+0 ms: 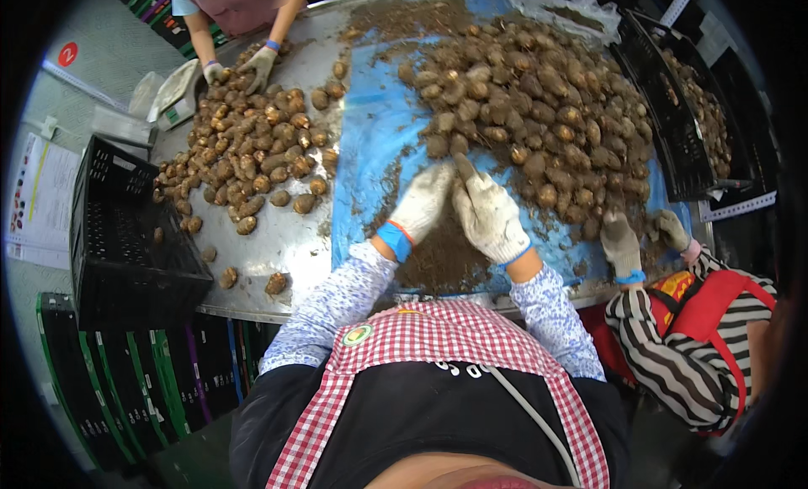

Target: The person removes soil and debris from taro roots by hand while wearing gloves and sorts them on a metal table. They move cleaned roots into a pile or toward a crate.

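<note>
My left hand [421, 198], in a white knit glove with a blue band, is over the blue plastic sheet [369, 120] at the near edge of a heap of soil-covered taro corms [549, 104]. Beside it is my right hand [487, 212], gloved alike, its fingers pointing at the heap. A brown, elongated shape [464, 167] shows at the right hand's fingers; whether it is a corm or a soiled glove finger is unclear. The left fingertips are hidden, so a grip there cannot be made out. Loose soil [442, 258] lies below both hands.
Cleaner-looking corms [252, 145] cover the metal table's [271, 252] left side, near a scale [178, 104] and a black crate [142, 262]. Another person's gloved hands [257, 66] work there. At right are a co-worker's gloved hands [622, 243] and a black crate [663, 110].
</note>
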A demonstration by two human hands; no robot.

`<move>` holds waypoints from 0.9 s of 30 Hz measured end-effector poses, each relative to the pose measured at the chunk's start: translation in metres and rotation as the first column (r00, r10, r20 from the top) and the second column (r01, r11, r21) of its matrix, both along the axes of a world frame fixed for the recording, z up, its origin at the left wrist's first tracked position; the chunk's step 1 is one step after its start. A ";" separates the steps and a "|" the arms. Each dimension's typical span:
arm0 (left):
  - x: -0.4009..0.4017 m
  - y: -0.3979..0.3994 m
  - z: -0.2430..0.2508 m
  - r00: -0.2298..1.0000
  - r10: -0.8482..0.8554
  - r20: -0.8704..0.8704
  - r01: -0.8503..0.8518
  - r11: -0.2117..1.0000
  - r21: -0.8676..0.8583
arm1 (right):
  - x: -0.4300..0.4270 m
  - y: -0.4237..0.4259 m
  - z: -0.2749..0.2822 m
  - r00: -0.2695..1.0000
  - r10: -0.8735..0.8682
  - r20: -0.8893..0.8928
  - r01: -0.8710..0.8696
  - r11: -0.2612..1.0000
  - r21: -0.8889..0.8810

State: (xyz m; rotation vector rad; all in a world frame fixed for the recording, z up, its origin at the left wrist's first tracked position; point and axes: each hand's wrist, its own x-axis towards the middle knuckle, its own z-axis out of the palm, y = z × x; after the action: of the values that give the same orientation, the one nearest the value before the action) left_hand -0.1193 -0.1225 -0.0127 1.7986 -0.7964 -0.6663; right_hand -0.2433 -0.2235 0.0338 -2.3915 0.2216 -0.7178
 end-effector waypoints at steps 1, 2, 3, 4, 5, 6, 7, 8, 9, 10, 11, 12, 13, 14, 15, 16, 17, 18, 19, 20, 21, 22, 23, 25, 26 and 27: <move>-0.008 -0.001 0.010 1.000 0.020 -0.009 -0.020 1.000 -0.007 | 0.000 0.001 0.003 0.989 -0.090 -0.115 0.081 0.993 -0.085; -0.016 -0.002 0.021 0.999 0.042 -0.021 -0.042 0.999 -0.016 | -0.002 0.004 0.005 0.958 -0.185 -0.220 0.147 0.973 -0.177; -0.024 0.000 0.032 0.997 0.071 -0.026 -0.072 0.997 -0.023 | -0.002 0.007 -0.002 0.967 -0.208 -0.147 0.180 0.966 -0.186; -0.028 0.003 0.017 0.946 0.085 0.313 -0.083 0.996 -0.021 | 0.000 0.008 -0.012 0.978 -0.198 -0.060 0.194 0.979 -0.061; -0.030 0.006 0.000 0.791 0.078 0.607 -0.088 0.996 -0.015 | 0.002 0.010 -0.025 0.979 -0.204 0.015 0.202 0.977 0.065; -0.029 0.012 0.003 0.779 0.087 0.621 -0.098 0.995 -0.017 | 0.008 0.020 -0.031 0.977 -0.202 0.067 0.183 0.958 0.220; -0.028 0.018 0.007 0.736 0.105 0.668 -0.102 0.994 -0.043 | 0.015 0.026 -0.034 0.972 -0.206 0.116 0.150 0.917 0.368; -0.026 0.023 0.011 0.691 0.121 0.713 -0.104 0.992 -0.068 | 0.019 0.029 -0.034 0.981 -0.111 0.157 0.000 0.816 0.579; -0.024 0.032 0.025 0.789 0.060 0.612 0.009 0.994 -0.108 | 0.019 0.027 -0.034 0.988 -0.073 0.137 -0.018 0.824 0.566; -0.022 0.035 0.042 0.723 0.037 0.690 0.071 0.989 -0.128 | 0.019 0.029 -0.042 0.998 -0.044 -0.041 0.055 0.402 0.914; -0.019 0.037 0.053 0.649 0.018 0.761 0.137 0.981 -0.139 | 0.022 0.035 -0.046 0.992 -0.055 -0.116 0.119 0.063 0.991; -0.018 0.040 0.050 0.644 0.025 0.765 0.132 0.981 -0.143 | 0.024 0.042 -0.050 0.990 -0.077 -0.119 0.117 -0.030 0.993; -0.019 0.042 0.042 0.735 0.059 0.675 0.077 0.982 -0.171 | 0.024 0.046 -0.054 0.990 -0.092 -0.104 0.109 0.052 0.993; -0.017 0.042 0.032 0.813 0.093 0.575 0.022 0.981 -0.191 | 0.027 0.046 -0.058 0.992 -0.108 -0.058 0.084 0.253 0.964; -0.014 0.040 0.017 0.814 0.095 0.573 0.022 0.981 -0.193 | 0.027 0.044 -0.060 0.990 -0.121 0.076 0.015 0.619 0.785; -0.011 0.038 -0.002 0.816 0.152 0.558 -0.058 0.981 -0.183 | 0.026 0.044 -0.055 0.990 -0.121 0.076 0.015 0.618 0.786; -0.009 0.036 -0.018 0.811 0.212 0.545 -0.139 0.975 -0.171 | 0.024 0.044 -0.045 0.980 -0.192 -0.058 0.193 0.828 0.526; -0.011 0.034 -0.025 0.863 0.213 0.458 -0.172 0.977 -0.130 | 0.023 0.041 -0.038 0.939 -0.307 -0.154 0.332 0.926 0.180; -0.013 0.035 -0.031 0.862 0.213 0.459 -0.169 0.976 -0.136 | 0.022 0.039 -0.039 0.939 -0.310 -0.149 0.334 0.926 0.176; -0.015 0.037 -0.038 0.737 0.164 0.656 -0.137 0.986 -0.093 | 0.022 0.036 -0.041 0.954 -0.287 -0.082 0.298 0.926 0.231; -0.018 0.034 -0.042 0.579 0.098 0.810 -0.109 0.993 -0.043 | 0.018 0.032 -0.044 0.961 -0.274 -0.023 0.270 0.922 0.279; -0.029 0.035 -0.001 0.764 0.135 0.631 -0.103 0.991 -0.087 | 0.014 0.031 -0.042 0.960 -0.280 -0.024 0.276 0.920 0.277; -0.033 0.034 0.003 0.766 0.131 0.630 -0.098 0.991 -0.088 | 0.010 0.029 -0.037 0.975 -0.208 -0.075 0.202 0.702 0.683; -0.034 0.038 0.008 0.854 0.176 0.489 -0.041 0.961 -0.274 | 0.011 0.035 -0.032 0.991 -0.119 -0.056 0.076 0.174 0.982; -0.032 0.036 0.003 0.878 0.201 0.434 -0.035 0.932 -0.361 | 0.014 0.039 -0.033 0.990 -0.136 -0.038 0.041 0.021 0.999; -0.031 0.033 0.004 0.899 0.220 0.378 -0.032 0.895 -0.445 | 0.018 0.044 -0.030 0.986 -0.161 -0.030 0.009 -0.129 0.992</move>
State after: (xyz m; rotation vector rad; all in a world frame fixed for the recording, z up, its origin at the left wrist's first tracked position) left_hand -0.1500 -0.0895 -0.0087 1.5770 -1.0084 0.0079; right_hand -0.2255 -0.1798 0.0038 -0.7184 0.6313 -0.3815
